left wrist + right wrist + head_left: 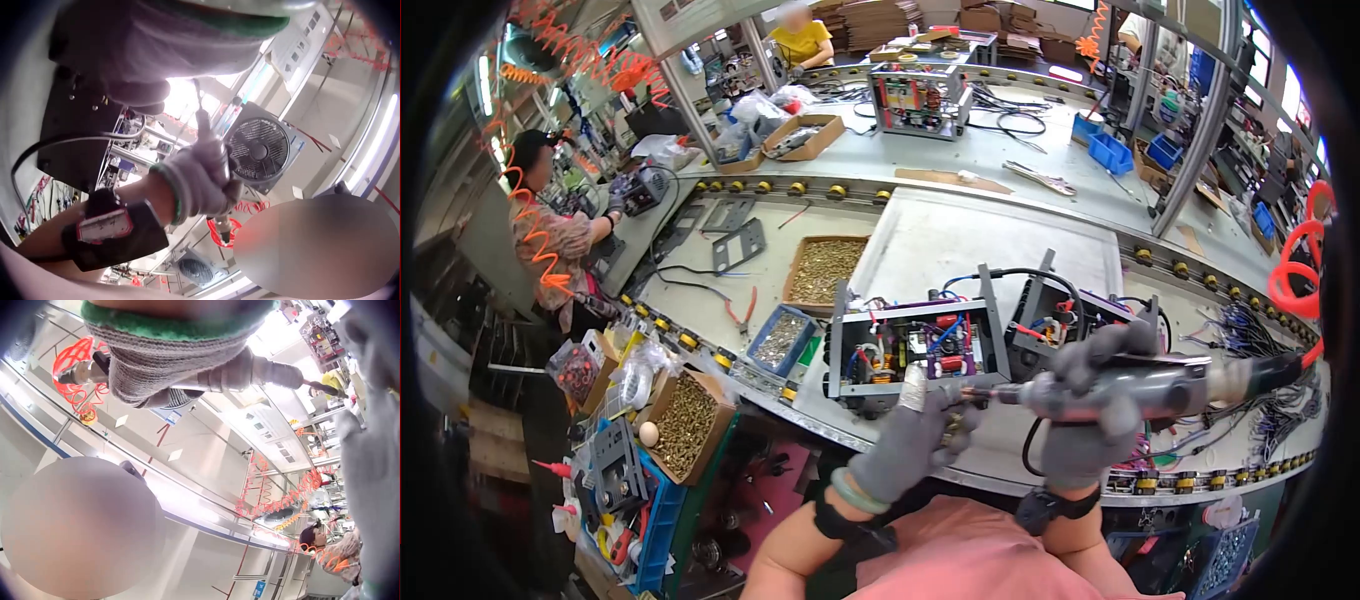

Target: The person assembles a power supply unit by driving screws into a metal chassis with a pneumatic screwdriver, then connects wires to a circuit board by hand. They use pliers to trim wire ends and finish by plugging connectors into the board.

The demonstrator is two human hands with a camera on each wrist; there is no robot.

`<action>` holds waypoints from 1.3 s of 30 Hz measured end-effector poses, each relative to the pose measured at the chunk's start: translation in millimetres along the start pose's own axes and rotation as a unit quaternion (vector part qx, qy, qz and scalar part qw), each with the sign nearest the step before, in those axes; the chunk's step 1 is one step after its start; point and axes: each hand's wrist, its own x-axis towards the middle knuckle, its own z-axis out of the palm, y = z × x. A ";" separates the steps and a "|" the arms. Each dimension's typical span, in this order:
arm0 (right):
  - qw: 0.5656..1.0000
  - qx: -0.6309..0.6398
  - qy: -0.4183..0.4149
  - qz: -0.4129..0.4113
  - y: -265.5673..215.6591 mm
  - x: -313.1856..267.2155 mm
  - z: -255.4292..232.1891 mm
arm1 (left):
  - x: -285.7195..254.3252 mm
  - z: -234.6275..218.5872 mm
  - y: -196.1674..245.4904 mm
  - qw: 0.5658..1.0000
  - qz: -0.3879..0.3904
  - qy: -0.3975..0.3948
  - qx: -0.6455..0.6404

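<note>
My gloved right hand (pixel 1090 445) grips a pneumatic screwdriver (pixel 1150 388), which lies level and points left in the head view. Its bit ends at the fingertips of my gloved left hand (pixel 900 445). Small brass-coloured screws (pixel 952 428) show between the curled fingers of that left hand. Just beyond both hands stands an open metal-framed electronics unit (pixel 920 345) with coils, capacitors and wires inside. A second open unit (pixel 1045 325) sits to its right, partly behind the driver. In the right wrist view, the driver's bit (pixel 322 387) reaches toward the left glove (pixel 372 469).
Boxes of brass screws (pixel 825 272) and a blue tray (pixel 780 338) of small parts lie left of the unit, near red-handled pliers (pixel 745 312). A red coiled air hose (pixel 1300 260) hangs right. Roller tracks (pixel 1180 268) edge the bench. Another person (pixel 560 230) works left.
</note>
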 end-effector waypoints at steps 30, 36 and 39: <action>0.994 -0.076 -0.011 0.073 0.1 3.4 -5.9 | 16.7 -45.5 129.8 0.623 0.037 0.120 0.772; 0.994 0.006 -0.047 0.102 14.4 26.3 6.6 | 8.1 -60.3 106.9 0.503 0.144 0.164 0.836; 0.989 -0.014 -0.071 0.127 26.7 37.7 18.6 | 20.5 -54.6 112.3 0.478 0.070 0.132 0.865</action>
